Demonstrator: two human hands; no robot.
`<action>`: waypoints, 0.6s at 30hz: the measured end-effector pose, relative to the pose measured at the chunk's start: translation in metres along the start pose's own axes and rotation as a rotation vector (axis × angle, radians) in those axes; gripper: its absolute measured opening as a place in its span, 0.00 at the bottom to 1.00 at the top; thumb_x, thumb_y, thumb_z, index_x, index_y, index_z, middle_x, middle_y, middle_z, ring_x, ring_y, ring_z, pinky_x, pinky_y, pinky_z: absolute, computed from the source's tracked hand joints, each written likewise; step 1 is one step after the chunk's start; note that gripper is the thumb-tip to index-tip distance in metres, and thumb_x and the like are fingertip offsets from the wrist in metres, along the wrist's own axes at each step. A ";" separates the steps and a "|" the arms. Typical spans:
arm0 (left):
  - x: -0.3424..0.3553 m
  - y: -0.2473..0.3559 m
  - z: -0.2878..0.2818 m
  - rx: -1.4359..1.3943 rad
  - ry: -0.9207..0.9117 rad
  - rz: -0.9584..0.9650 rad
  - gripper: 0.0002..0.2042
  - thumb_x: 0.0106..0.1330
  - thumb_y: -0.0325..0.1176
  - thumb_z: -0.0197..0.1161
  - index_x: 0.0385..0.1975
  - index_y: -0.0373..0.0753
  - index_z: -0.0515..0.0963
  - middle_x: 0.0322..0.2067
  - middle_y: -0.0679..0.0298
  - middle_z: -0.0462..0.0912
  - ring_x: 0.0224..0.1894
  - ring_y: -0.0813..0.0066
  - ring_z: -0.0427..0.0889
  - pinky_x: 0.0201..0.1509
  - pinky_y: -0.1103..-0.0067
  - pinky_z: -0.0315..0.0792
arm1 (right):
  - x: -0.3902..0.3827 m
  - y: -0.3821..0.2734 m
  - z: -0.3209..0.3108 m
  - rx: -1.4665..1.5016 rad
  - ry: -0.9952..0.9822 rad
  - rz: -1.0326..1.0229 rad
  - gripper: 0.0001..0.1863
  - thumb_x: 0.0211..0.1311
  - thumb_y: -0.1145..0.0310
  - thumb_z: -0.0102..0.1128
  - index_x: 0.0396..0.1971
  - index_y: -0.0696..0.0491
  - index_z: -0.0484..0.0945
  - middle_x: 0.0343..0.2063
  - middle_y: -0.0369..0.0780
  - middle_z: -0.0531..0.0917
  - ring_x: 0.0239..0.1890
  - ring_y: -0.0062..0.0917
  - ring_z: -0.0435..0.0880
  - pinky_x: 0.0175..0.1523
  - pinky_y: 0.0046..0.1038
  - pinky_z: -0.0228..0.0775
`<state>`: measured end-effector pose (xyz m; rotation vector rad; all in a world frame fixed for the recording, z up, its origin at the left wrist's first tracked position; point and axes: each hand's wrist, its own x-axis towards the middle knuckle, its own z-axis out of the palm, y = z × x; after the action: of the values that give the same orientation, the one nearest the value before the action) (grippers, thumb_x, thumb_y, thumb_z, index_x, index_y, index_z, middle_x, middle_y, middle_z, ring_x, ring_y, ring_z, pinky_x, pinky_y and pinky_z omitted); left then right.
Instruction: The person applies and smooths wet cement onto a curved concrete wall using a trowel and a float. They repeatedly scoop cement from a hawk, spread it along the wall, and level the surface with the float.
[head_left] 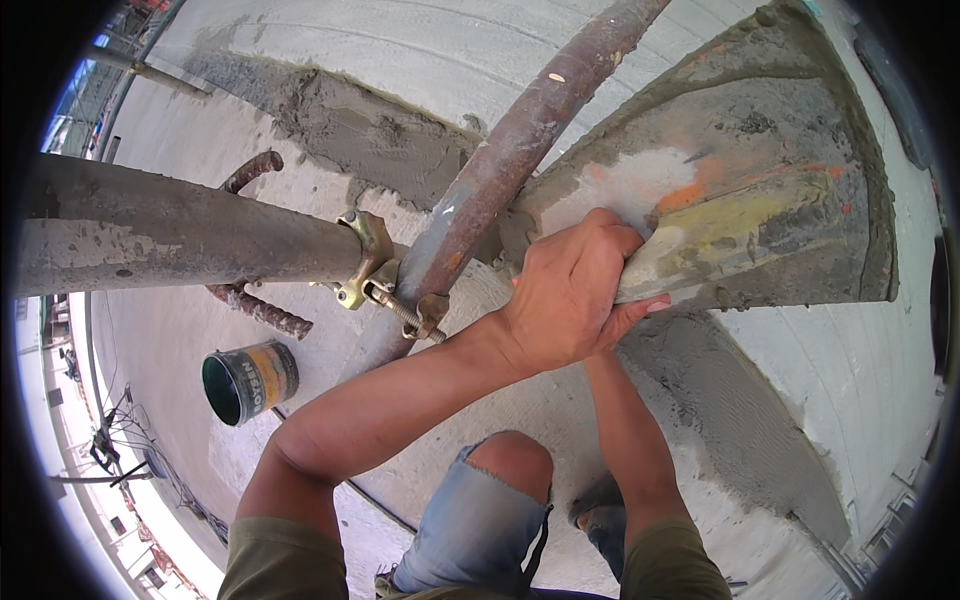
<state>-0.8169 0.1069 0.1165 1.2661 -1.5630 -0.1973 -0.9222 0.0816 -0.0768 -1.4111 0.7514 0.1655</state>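
My left hand is closed on the narrow end of a mortar-smeared board with orange and yellow patches, at upper right. My right forearm rises behind it; that hand is hidden. Just left of my left hand, a rusty diagonal pipe and a thick grey horizontal pipe meet at a brass-coloured clamp. Wet mortar lies along the sloping concrete below the board, with another band at upper left.
A bucket with a dark green inside stands on the concrete at left. Bent rusty bars stick out near the thick pipe. Tangled cables lie at the far left edge. My bent knee is at the bottom, beside a thin dark cable.
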 end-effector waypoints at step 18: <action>0.005 -0.002 -0.002 -0.158 0.102 -0.104 0.24 0.54 0.42 0.67 0.39 0.32 0.63 0.30 0.54 0.68 0.28 0.59 0.71 0.31 0.72 0.67 | 0.198 -0.042 0.073 1.073 -0.338 -0.064 0.11 0.64 0.60 0.51 0.39 0.52 0.68 0.21 0.34 0.73 0.18 0.17 0.70 0.21 0.18 0.62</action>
<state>-0.8131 0.1029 0.1188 1.2148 -1.3693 -0.3117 -0.7213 0.0776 -0.1552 -0.3635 0.3883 -0.0577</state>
